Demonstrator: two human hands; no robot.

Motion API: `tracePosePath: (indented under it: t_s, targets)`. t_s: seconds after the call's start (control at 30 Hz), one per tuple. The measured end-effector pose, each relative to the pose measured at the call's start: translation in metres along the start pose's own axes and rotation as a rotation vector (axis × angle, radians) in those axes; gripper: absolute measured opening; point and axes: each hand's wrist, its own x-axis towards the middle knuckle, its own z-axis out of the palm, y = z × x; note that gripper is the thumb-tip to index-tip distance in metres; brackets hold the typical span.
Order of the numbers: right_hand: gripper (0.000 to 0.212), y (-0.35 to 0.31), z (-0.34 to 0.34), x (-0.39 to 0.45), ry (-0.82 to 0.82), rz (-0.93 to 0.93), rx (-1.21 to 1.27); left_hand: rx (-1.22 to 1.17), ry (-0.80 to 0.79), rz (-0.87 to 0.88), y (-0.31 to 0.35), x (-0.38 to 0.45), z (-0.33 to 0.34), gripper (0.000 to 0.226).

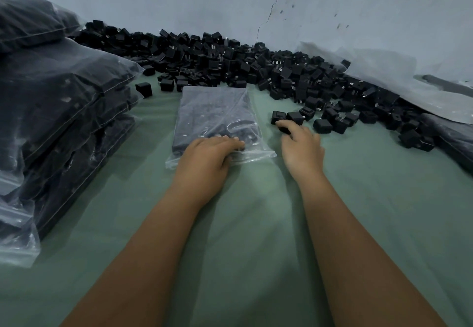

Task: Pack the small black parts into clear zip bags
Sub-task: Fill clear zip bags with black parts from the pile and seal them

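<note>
Left hand point(208, 154) presses flat-fingered on the clear zip bag point(215, 119) of black parts mid-cloth, while right hand point(300, 145) pinches a small black cube-shaped part point(283, 130) beside it.

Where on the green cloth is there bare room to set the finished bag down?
Bare green cloth lies near the person, between and beside the forearms, and between the zip bag and the stacked filled bags on the left. Right of the right hand, cloth is bare up to the scattered black parts. That pile crowds the wall side.
</note>
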Motion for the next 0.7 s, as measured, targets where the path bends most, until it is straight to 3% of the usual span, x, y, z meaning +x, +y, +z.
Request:
tracePosePath:
  t_s: [0.13, 0.33, 0.4, 0.5, 0.7]
  targets:
    - [0.028, -0.006, -0.009, -0.023, 0.063, -0.029, 0.464, -0.009, 0.003, -0.014, 0.001, 0.000, 0.000, 0.040]
    - [0.034, -0.020, -0.015, -0.065, 0.014, -0.169, 0.705, 0.115, 0.204, -0.085, 0.002, 0.000, -0.005, 0.019]
    - [0.035, -0.025, -0.013, -0.074, -0.076, -0.284, 0.637, 0.108, 0.282, -0.186, -0.001, 0.001, -0.008, 0.013]
    - [0.034, -0.027, -0.011, -0.080, -0.175, -0.396, 0.346, 0.055, 0.354, -0.243, -0.001, 0.001, -0.009, 0.009]
    - [0.039, -0.031, -0.017, -0.085, -0.046, -0.520, -0.105, 0.020, 0.387, -0.197, 0.002, 0.001, -0.009, 0.007]
